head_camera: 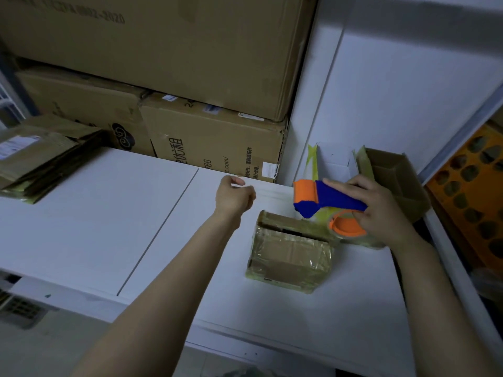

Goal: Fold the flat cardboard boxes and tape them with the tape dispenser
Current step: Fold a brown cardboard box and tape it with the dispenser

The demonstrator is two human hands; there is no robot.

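light: dim, cool, even | shadows: soft, faint | blur: slight motion softness | edges: wide-angle bowing

one wide-angle camera on the person's head looks forward and steeply down at a white table [95,227], near enough that both forearms [168,281] reach in from 6 o'clock. the left hand [234,198] sits near centre, the right hand [381,210] toward 3 o'clock; stacked cartons [163,50] fill 12 o'clock.

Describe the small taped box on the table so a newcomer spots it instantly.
Start at the white table. Near its right end, beside the blue and orange tape dispenser in the right hand, sits the small box. Unlike the open box behind, it is closed and wrapped in shiny tape.
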